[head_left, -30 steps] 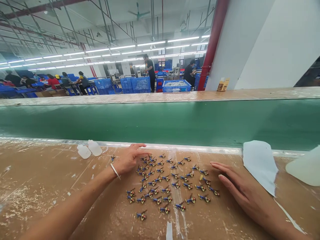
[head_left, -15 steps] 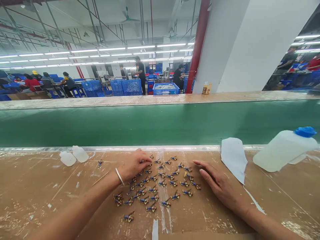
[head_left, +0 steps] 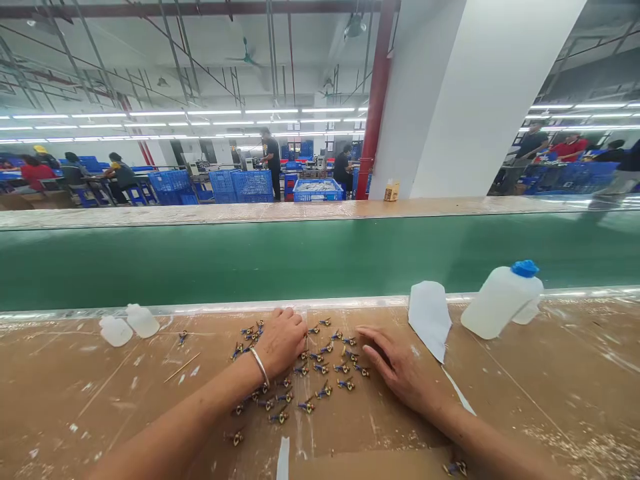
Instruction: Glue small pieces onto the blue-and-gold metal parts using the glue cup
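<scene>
Figures (head_left: 345, 384), small with blue and yellow parts, lie spread on the brown table top (head_left: 390, 427) between and around your hands. Your left hand (head_left: 285, 340) is over the group, its fingers curled down; you cannot tell from here if they pinch one. Your right hand (head_left: 395, 367) rests at the right side of the group, thumb and fingers apart, with nothing held. One lone figure (head_left: 183, 338) lies off to the left, near a thin stick (head_left: 181, 368). Two small white bottles (head_left: 143, 321) lie farther left, by the far edge. Right of the group you see a white sheet (head_left: 430, 317), then a big bottle (head_left: 495, 307) with a blue cap (head_left: 525, 269). A long green belt (head_left: 300, 257) runs across the far side.
</scene>
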Tool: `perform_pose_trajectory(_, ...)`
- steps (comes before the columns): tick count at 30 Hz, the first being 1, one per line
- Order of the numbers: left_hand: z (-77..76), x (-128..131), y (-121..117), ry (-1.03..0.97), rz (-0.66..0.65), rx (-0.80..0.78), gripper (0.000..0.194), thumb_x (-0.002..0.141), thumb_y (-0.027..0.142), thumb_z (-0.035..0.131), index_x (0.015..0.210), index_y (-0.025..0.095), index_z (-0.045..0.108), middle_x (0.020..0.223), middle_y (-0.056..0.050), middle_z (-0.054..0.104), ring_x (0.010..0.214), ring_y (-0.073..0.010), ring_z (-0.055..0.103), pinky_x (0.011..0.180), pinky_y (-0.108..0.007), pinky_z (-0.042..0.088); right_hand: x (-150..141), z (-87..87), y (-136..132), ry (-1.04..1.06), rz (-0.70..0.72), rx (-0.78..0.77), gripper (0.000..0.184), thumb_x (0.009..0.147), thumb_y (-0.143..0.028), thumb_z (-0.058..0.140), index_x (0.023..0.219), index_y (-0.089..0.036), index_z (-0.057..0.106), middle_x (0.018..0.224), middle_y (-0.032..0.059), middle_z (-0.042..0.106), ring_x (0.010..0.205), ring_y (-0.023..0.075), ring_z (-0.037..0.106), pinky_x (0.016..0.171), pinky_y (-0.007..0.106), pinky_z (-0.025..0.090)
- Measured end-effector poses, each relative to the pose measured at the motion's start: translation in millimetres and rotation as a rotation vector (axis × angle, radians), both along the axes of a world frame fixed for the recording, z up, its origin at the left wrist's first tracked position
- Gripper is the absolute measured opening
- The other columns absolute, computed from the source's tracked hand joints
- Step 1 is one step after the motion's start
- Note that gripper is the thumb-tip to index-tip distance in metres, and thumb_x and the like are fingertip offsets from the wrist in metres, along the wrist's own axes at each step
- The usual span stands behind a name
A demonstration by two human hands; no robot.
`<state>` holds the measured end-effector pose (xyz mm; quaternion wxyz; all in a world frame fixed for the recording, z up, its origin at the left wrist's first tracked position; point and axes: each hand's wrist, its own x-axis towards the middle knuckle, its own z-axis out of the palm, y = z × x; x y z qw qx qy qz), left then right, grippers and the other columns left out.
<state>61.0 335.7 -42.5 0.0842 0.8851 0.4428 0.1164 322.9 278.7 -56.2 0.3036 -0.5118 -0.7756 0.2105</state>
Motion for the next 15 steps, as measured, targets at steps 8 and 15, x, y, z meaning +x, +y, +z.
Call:
perform_pose_trajectory(8,29.3,-6,-10,-0.316,0.04,-0.062,0.011,0.082,0.025,0.057,0.087,0.018,0.063,0.083,-0.001,0.065,0.08,-0.0115,0.054,0.077,-0.024,0.039,-57,26.0,20,0.365,0.091,-0.217,0.039,0.091,-0.046,0.045,0.11,-0.014,0.059,0.106,0.0083,0.061,0.098,0.0162,0.058,0.09,0.039,0.045)
perform_pose_trajectory(15,47.8,-8,-17,-0.513,0.046,-0.183,0.008,0.078,0.024,0.063,0.078,0.016,0.061,0.072,0.004,0.062,0.067,-0.0053,0.053,0.066,-0.016,0.04,-85,40.8,30,0.553,0.146,-0.355,0.031,0.084,-0.039,0.059,0.097,-0.011,0.06,0.094,0.006,0.062,0.086,0.0138,0.059,0.085,0.036,0.046)
